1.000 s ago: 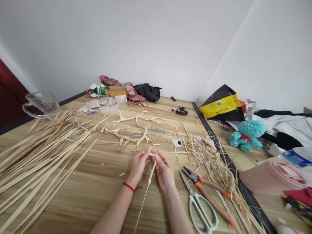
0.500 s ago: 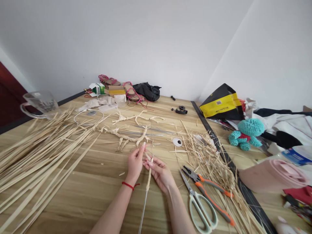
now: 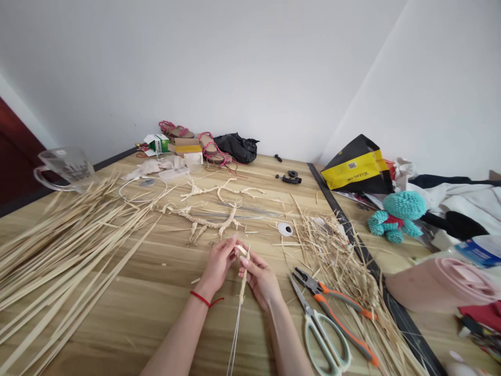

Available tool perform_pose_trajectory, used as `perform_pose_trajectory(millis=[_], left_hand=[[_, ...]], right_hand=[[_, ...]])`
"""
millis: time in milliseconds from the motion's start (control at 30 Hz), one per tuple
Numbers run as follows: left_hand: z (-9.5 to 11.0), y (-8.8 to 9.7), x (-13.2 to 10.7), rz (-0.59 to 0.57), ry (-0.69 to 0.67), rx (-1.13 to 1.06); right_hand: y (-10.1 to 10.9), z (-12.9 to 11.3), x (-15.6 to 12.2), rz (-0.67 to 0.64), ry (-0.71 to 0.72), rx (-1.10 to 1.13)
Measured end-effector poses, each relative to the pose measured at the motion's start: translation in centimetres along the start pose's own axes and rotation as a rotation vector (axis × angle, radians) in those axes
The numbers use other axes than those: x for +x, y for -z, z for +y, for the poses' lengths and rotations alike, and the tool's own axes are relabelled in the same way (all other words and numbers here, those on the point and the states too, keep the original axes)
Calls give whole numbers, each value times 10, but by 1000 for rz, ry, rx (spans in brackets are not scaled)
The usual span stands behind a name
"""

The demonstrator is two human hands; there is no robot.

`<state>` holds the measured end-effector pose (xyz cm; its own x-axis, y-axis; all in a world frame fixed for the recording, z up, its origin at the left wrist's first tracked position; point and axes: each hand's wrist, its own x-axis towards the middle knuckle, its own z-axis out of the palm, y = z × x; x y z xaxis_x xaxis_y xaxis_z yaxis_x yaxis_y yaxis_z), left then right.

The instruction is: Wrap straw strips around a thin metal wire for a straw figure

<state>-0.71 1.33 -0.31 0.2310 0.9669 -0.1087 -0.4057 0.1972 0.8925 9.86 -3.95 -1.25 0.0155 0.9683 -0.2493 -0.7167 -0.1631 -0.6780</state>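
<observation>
Between my hands is a wire wrapped in pale straw (image 3: 244, 286), its bare metal ends running down toward me. My right hand (image 3: 261, 277) is closed around the wrapped part, thumb on top. My left hand (image 3: 219, 259), with a red cord at the wrist, pinches the free end of a flat straw strip (image 3: 242, 251) that leads to the wire's upper tip. Just beyond my hands lies a straw-wrapped figure (image 3: 207, 223) with several short limbs. Another branching wrapped piece (image 3: 223, 189) lies behind it.
Long straw strips (image 3: 78, 245) spread over the left side. At right lie scissors (image 3: 319, 334), orange-handled pliers (image 3: 336, 297) and a straw pile (image 3: 340, 250). A glass mug (image 3: 66, 167), sandals (image 3: 211, 149), a turquoise figure (image 3: 403, 206) and a pink roll (image 3: 438, 284) stand farther out.
The wrapped wire has turned a little in my right hand and shifted slightly right; its bare ends now show apart. My left hand has drawn slightly down, with the strip bent toward it.
</observation>
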Motion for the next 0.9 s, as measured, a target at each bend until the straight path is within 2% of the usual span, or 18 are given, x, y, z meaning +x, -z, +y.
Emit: perform_pose_trajectory(millis=[167,233,367,567,733,900], left_hand=[[5,-1,-7,-200,50,-59],[5,-1,-8,-235,79,-100],[5,-1,-9,-193,113,-133],[5,-3,-9,-203,99,-102],[1,0,-3,-124,31,-55],[-1,4,2,-96,-9,-8]], right_hand=[[-2,0,0,63,59,9],[-2,-1,0,68,53,7],[-4,-2,-1,49,48,-30],[-4,-1,0,68,63,-31],[-6,1,0,126,105,-16],[-9,2,-1,133,110,-38]])
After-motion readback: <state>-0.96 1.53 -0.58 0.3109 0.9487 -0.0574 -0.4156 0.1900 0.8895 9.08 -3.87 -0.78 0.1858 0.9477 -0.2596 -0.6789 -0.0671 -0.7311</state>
